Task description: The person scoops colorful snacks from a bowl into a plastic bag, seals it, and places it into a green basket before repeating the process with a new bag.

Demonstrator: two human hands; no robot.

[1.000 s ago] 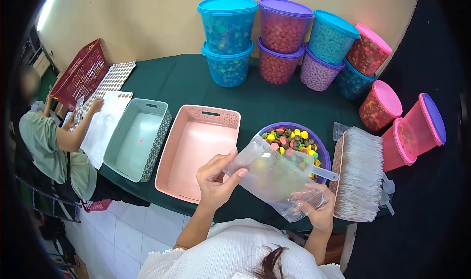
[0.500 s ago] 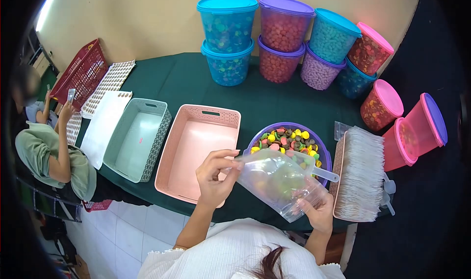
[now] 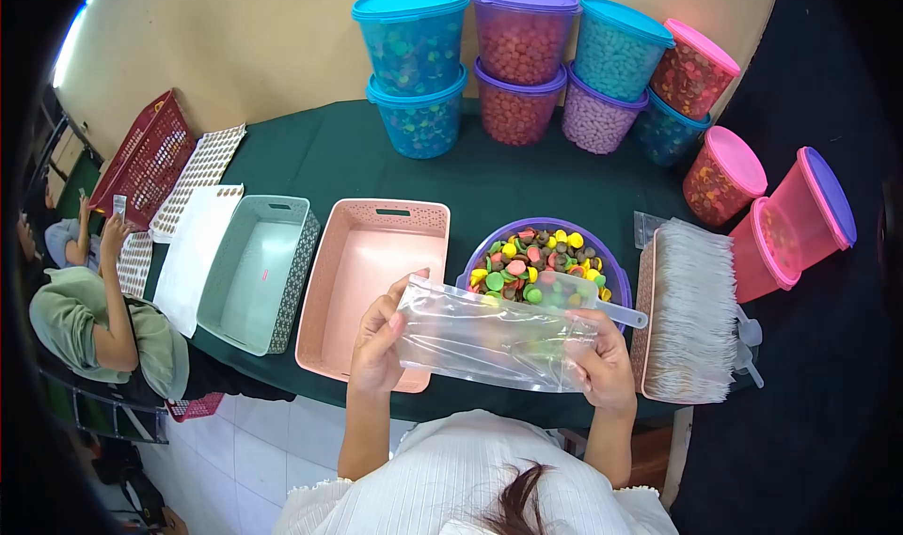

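Note:
Stretched flat between my two hands is a clear plastic bag (image 3: 489,339), with nothing visible inside. My left hand (image 3: 381,338) pinches its left end, in front of the pink basket. The right end is gripped by my right hand (image 3: 602,356). Just beyond the bag stands a purple tub (image 3: 616,262) full of colourful candies (image 3: 536,258) in yellow, green, pink and brown. A clear scoop (image 3: 602,309) rests on the candies, its handle pointing right over the tub's rim; the bag hides part of the tub's near side.
A pink basket (image 3: 376,253) and a grey-green basket (image 3: 249,262) stand left. At right, another basket holds a stack of clear bags (image 3: 691,309). Lidded candy tubs (image 3: 419,46) line the back. A person in a green top (image 3: 103,328) works at far left, near sticker sheets (image 3: 198,178).
The bag has turned from tilted and bunched to nearly level and pulled flat. My left hand has moved left and down, and my right hand slightly up. The camera view has shifted a little.

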